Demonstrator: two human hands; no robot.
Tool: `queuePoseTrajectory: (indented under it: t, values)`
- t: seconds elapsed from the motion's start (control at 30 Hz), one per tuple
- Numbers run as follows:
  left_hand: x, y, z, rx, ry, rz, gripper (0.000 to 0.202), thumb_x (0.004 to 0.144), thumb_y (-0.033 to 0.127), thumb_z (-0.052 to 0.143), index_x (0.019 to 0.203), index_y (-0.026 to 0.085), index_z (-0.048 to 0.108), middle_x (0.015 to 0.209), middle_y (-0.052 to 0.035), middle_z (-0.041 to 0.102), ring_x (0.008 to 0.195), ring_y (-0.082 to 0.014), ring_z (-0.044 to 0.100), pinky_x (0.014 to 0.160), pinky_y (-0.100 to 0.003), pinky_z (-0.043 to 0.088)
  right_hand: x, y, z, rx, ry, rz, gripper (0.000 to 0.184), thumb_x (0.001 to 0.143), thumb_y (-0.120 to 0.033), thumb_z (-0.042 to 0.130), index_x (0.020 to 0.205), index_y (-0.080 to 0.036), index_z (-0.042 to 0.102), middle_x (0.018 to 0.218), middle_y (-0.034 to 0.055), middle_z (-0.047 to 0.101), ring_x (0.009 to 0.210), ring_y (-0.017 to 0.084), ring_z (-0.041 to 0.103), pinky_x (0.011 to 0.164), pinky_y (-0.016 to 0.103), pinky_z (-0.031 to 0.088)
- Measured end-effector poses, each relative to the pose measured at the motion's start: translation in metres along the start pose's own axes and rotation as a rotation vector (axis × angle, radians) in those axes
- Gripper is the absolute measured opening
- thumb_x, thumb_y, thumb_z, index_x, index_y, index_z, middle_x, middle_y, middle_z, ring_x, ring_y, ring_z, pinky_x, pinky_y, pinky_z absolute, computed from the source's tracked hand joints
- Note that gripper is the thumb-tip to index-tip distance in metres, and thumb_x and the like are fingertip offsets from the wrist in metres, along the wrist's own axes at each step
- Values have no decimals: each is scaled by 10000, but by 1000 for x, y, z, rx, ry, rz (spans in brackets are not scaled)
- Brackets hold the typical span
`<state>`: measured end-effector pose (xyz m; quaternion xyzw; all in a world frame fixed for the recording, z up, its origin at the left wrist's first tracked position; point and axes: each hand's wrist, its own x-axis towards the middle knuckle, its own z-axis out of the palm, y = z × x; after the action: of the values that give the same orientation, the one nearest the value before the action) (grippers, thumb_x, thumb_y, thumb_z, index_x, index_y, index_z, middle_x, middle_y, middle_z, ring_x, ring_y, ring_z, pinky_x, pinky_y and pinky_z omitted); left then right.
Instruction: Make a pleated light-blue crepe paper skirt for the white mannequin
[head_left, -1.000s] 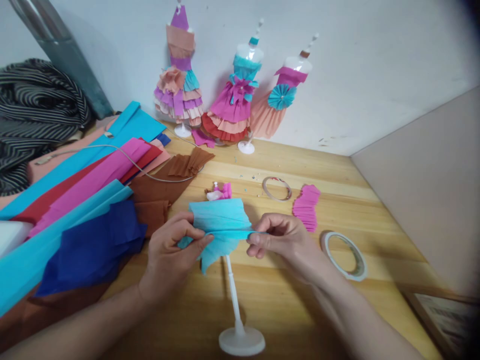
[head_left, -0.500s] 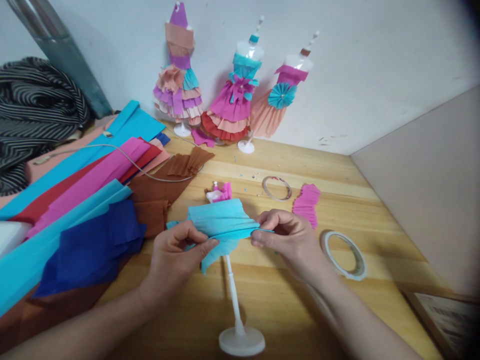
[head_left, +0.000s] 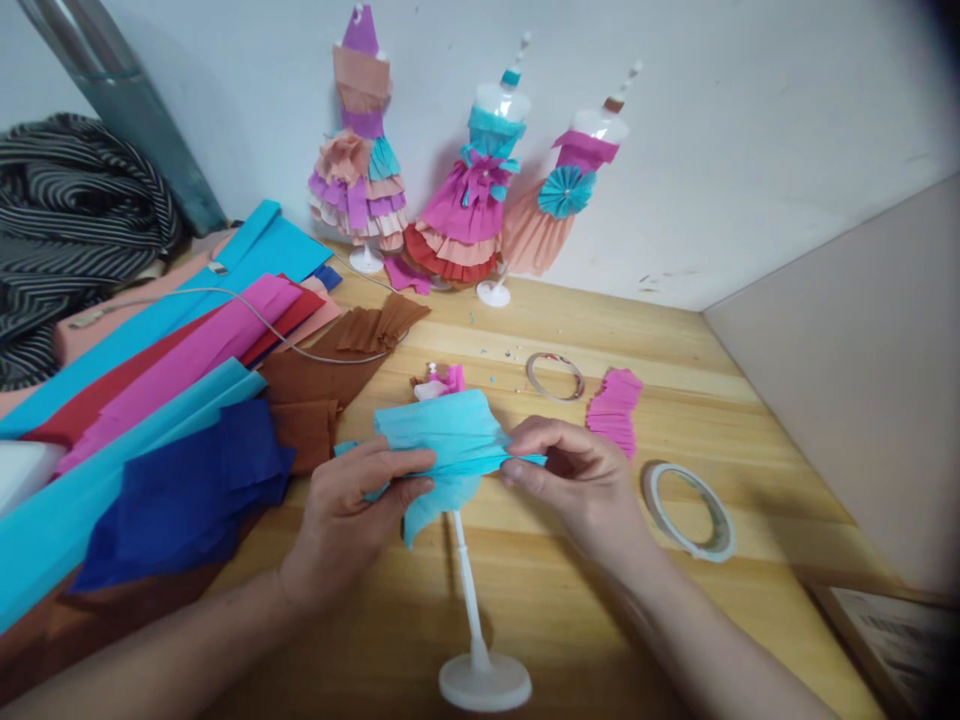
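Blue paper [head_left: 442, 435], gathered atop a white stand [head_left: 484, 682] at table centre, is held clamped between the fingers of the left hand [head_left: 352, 510] at 9 o'clock and the right hand [head_left: 577, 475] at 3 o'clock. Overtight pulling could tear it.

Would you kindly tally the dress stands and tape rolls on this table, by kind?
Finished dress stands by the wall: 3
Stand whose turquoise paper is pinched by left hand and right hand: 1
Tape rolls: 2
Total: 6
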<state>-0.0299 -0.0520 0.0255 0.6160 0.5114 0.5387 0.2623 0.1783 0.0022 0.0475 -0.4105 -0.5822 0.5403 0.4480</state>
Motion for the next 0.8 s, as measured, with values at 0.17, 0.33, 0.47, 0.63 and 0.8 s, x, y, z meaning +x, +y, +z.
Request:
queuePoseTrajectory:
  t: [0.17,0.33,0.47,0.63,0.8]
  values:
    - [4,-1,-2,82,30,54,160,725,97,726,846,200,750,736,16,732,637,-101,658,607,-158,513,0,2,-3,-143,-53,-150,166,754,-175,728,887,-272,752,775,24,678,700,159,614,599,286,490]
    - [7,-1,-2,101,28,114,146,728,95,730,847,180,739,706,21,712,604,-82,639,583,-132,505,1,4,-5,-284,-77,-282,299,789,-101,676,997,-308,732,806,16,666,721,155,616,625,292,487]
    - [8,0,-2,87,12,145,126,747,97,715,841,180,729,694,20,695,614,-83,635,591,-136,505,0,5,-6,-380,-81,-341,310,809,-96,651,1040,-291,720,818,27,657,730,163,614,618,298,496]
    - [6,1,-3,95,15,172,123,748,74,707,818,173,725,675,26,636,586,-64,591,552,-123,473,0,9,-6,-457,-88,-367,296,829,-89,627,1052,-268,703,824,30,645,742,158,610,622,289,492]
    - [4,2,-3,124,22,149,97,764,91,695,798,177,720,671,23,620,593,-70,580,549,-137,463,-2,8,-3,-529,-82,-389,203,848,-103,602,983,-222,695,790,33,643,731,156,609,625,285,493]
